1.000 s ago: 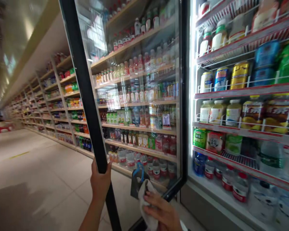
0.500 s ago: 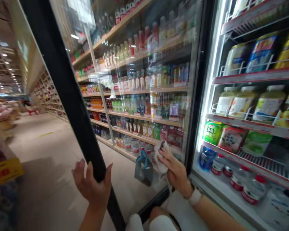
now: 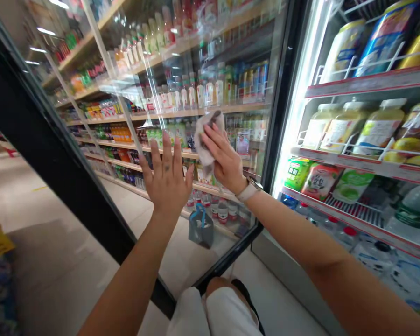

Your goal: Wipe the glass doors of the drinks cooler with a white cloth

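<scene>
Supermarket cooler's black-framed glass door stands open; the left hand lies flat, fingers spread, bracing the pane, while the right hand presses a crumpled off-white cloth against it.
</scene>
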### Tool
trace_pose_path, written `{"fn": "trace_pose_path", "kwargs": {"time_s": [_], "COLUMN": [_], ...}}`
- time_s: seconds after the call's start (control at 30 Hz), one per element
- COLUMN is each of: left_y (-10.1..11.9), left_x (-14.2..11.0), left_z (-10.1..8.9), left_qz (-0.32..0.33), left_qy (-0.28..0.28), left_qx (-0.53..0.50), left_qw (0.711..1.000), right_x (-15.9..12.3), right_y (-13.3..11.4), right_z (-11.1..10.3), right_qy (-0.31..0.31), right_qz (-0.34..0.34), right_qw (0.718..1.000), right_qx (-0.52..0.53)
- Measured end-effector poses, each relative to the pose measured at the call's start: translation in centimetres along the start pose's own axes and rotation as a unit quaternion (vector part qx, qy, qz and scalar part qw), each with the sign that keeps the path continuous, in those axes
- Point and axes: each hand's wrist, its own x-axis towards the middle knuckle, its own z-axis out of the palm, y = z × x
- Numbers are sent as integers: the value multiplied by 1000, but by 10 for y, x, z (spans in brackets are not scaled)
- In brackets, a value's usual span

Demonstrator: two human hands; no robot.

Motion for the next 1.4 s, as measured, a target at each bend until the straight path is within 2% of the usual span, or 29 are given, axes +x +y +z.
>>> {"fn": "trace_pose_path", "kwargs": {"time_s": [0.1,0.23,0.33,0.53,0.6,0.63,0.67,0.73,0.9,0.97,1.0,1.1,1.3,1.37,1.4], "left_y": [-5,-9,-10,-15,-17,-17,-18,-18,-19,-20,-21,-23,-26,-27,-27], "left_x": [-4,-15,-21,-30,-31,-31,-31,-31,-31,-32,-32,-32,-32,-32,-31], "left_z": [15,20,21,27,30,31,31,31,31,32,32,34,35,36,36], "left_qz": [22,22,22,27,38,43,48,55,54,58,61,68,63,66,70], "left_qy": [-9,-8,-16,9,24,30,36,43,49,57,62,67,61,64,66], "left_qx": [7,4,-10,-21,-9,2,13,32,49,49,47,41,39,39,43], "left_qw": [1000,1000,1000,999,999,999,998,997,996,995,995,995,995,995,994], "right_x": [22,15,-16,-119,-139,-140,-135,-105,8,30,31,3,-109,-128,-128], "right_y": [-2,-5,-4,-9,-10,-10,-9,-8,-7,-7,-8,-13,-17,-13,-8], "right_z": [19,41,55,77,82,83,82,76,52,49,51,64,89,89,86], "right_qy": [-18,-40,-51,-93,-105,-101,-96,-81,-4,25,34,40,-12,-41,-52], "right_qz": [-23,11,30,50,52,52,53,56,80,89,88,81,53,35,28], "right_qw": [999,993,990,987,987,988,989,990,991,989,989,991,994,994,993], "right_qx": [-39,-109,-130,-118,-109,-106,-103,-100,-111,-115,-114,-101,-93,-98,-99]}}
